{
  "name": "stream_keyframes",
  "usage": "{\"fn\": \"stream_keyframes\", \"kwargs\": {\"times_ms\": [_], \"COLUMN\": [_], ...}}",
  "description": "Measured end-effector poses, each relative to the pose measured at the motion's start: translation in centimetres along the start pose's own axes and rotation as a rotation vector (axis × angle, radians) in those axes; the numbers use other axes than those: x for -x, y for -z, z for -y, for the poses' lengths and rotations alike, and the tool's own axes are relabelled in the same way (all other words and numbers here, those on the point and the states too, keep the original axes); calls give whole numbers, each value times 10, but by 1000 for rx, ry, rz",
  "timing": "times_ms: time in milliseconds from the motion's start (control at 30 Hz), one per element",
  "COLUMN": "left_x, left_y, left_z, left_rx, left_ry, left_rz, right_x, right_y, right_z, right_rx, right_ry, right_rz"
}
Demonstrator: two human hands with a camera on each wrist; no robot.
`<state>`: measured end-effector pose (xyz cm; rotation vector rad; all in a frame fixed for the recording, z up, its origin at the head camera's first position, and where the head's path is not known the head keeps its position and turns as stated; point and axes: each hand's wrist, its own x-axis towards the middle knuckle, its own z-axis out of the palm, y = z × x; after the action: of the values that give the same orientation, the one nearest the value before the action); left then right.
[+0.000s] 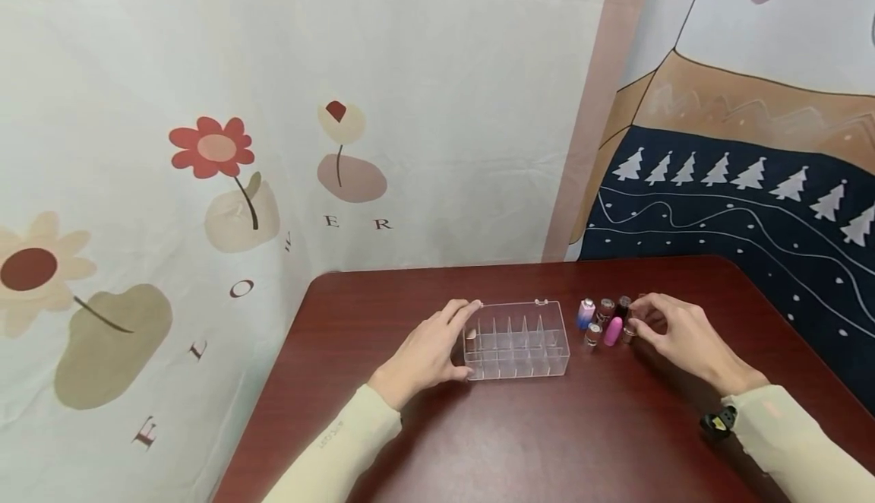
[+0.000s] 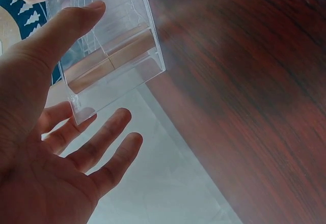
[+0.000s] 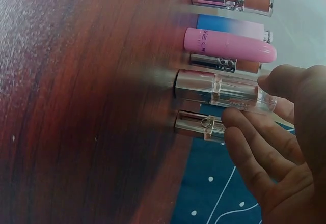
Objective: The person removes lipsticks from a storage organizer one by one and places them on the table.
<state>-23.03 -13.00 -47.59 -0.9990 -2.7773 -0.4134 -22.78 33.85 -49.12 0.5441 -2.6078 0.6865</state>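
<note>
A clear plastic organizer box point(image 1: 519, 370) with upright dividers sits on the table. My left hand point(image 1: 427, 351) holds its left end, thumb at the front edge and forefinger at the back corner. In the left wrist view the other fingers spread loosely below the box. At the right, my right hand point(image 1: 680, 336) pinches the top of a clear-capped lipstick point(image 3: 219, 87) standing on the table. Beside it are a pink lipstick tube point(image 3: 224, 45), a blue-and-white tube point(image 1: 585, 314) and several clear-capped lipsticks, one of them point(image 3: 191, 124) just beyond my fingertips.
The dark red wooden table point(image 1: 478, 442) ends at a pale cloth with printed flowers point(image 1: 444, 108) behind. A dark blue cloth with white trees point(image 1: 718, 207) hangs at the right. On my right wrist is a black strap device point(image 1: 718, 422).
</note>
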Motion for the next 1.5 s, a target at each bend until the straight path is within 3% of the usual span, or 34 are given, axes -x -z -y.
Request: {"fn": "stream_keyframes", "kwargs": {"times_ms": [433, 667, 967, 1500], "left_x": [0, 1, 1, -1], "left_y": [0, 0, 0, 6], "left_z": [1, 0, 2, 7], "left_rx": [-7, 6, 11, 53], "left_ry": [-2, -6, -11, -17], "left_rz": [15, 7, 0, 29], "right_x": [-1, -2, -19, -57], "right_y": [4, 11, -5, -62], "right_z": [0, 10, 52, 135], "right_rx": [12, 72, 83, -53], "right_ry": [-6, -12, 144, 374], "right_rz": [14, -30, -107, 40]}}
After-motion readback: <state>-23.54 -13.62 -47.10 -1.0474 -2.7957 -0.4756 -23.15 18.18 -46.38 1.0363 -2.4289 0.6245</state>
